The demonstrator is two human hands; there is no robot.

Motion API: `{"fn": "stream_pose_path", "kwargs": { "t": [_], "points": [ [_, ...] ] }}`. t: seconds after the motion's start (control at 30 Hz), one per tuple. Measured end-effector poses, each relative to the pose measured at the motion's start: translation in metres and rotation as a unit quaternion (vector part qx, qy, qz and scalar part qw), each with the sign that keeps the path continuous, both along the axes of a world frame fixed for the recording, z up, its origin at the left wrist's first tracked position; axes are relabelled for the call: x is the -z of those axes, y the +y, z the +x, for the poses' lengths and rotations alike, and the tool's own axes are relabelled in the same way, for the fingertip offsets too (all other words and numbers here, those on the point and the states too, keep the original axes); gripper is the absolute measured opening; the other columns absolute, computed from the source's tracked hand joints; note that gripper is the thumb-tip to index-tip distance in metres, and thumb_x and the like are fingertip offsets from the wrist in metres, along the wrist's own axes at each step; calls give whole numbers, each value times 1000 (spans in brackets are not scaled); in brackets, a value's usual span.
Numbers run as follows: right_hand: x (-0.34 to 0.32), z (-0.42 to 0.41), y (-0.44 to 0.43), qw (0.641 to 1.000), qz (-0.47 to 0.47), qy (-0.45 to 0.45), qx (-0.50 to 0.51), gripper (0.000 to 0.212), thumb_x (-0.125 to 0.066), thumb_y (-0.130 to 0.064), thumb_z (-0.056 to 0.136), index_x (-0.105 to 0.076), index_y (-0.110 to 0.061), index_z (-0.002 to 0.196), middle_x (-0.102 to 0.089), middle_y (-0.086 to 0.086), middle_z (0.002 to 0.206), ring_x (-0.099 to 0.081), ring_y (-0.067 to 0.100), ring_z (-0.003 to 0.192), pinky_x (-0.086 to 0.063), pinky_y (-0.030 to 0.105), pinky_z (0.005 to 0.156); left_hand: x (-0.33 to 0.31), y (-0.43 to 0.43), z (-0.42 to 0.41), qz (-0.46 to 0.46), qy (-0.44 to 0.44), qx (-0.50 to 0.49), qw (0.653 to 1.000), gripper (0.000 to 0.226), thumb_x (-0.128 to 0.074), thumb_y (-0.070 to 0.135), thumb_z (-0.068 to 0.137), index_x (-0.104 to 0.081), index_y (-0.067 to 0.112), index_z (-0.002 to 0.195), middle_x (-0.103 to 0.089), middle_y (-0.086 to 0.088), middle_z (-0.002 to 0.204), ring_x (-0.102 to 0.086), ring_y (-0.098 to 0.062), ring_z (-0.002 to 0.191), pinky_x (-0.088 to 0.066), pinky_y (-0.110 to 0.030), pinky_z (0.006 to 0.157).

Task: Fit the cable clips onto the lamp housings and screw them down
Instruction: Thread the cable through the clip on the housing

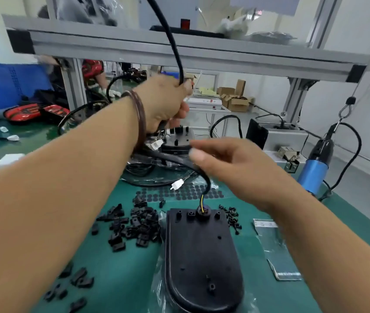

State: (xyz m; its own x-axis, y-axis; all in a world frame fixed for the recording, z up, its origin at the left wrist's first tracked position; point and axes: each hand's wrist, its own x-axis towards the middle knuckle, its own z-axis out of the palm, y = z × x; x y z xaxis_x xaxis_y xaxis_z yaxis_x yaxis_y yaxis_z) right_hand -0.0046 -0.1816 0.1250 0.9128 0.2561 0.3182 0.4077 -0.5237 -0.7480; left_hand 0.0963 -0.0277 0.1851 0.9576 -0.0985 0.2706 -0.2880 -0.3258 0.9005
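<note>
A black lamp housing [200, 256] lies back-up on the green mat in front of me. Its black cable [175, 48] rises from the socket at the housing's far end, with yellow and dark wires showing there. My left hand [166, 105] is raised above the bench and grips the cable high up. My right hand [231, 168] holds the lower stretch of the same cable, fingers curled round it. A white connector [177, 184] dangles between the hands. A pile of black cable clips [132, 224] lies left of the housing and small black screws [232, 216] right of it.
More clips [71, 288] lie near the front left. A blue electric screwdriver [315, 168] hangs at the right. A stack of housings with cables [177, 141] stands behind my hands. Red lamps [23, 112] lie at the far left. A plastic bag [274, 249] lies on the right.
</note>
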Motion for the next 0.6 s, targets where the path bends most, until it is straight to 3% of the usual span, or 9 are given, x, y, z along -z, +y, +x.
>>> {"fn": "stream_pose_path", "kwargs": {
  "t": [0.03,0.1,0.2,0.37,0.47,0.57,0.6],
  "points": [
    [-8,7,10,999,36,-26,4,20,-60,-50,88,-72,-36,95,-72,-17,92,-64,0,73,-47,7,61,4,-3,3,44,-9,-6,999,29,-46,32,99,-64,10,103,-59,-1,67,-53,-11,54,-47,-24,49],
    [-25,29,21,986,136,-69,62,30,-60,-43,91,-68,-19,74,-70,3,75,-53,14,53,-44,22,53,14,-6,8,168,-39,-18,985,31,-47,31,98,-66,8,93,-55,0,61,-49,-11,49,-42,-20,44],
    [-50,63,17,954,252,-57,153,31,-65,-45,88,-61,-16,77,-58,1,60,-44,5,43,-36,26,51,26,-3,11,331,-79,-41,940,38,-46,42,97,-60,18,71,-47,3,55,-44,-11,48,-32,-23,41],
    [-58,92,0,917,376,3,132,24,-71,-37,86,-59,-16,84,-43,-5,54,-28,3,35,-23,16,34,18,16,23,375,-121,-69,917,31,-45,41,98,-60,22,78,-50,4,55,-45,-10,48,-30,-24,43],
    [-63,99,-16,853,515,71,51,25,-67,-30,89,-55,-14,74,-44,-4,54,-29,3,37,-22,13,33,-1,35,27,331,-137,-26,933,28,-50,42,95,-69,21,96,-58,3,62,-50,-13,52,-37,-25,48],
    [-67,107,-33,803,587,98,26,27,-62,-29,92,-53,-14,72,-43,-6,49,-31,1,35,-23,11,34,-20,53,30,244,-152,23,957,32,-51,50,91,-67,35,113,-71,-2,102,-64,-18,91,-46,-28,71],
    [-66,110,-37,796,596,102,29,28,-60,-28,93,-53,-13,71,-42,-6,47,-31,0,34,-22,10,33,-24,56,32,228,-163,22,959,32,-50,53,90,-67,37,112,-72,2,101,-64,-13,93,-44,-25,71]
  ]
}}
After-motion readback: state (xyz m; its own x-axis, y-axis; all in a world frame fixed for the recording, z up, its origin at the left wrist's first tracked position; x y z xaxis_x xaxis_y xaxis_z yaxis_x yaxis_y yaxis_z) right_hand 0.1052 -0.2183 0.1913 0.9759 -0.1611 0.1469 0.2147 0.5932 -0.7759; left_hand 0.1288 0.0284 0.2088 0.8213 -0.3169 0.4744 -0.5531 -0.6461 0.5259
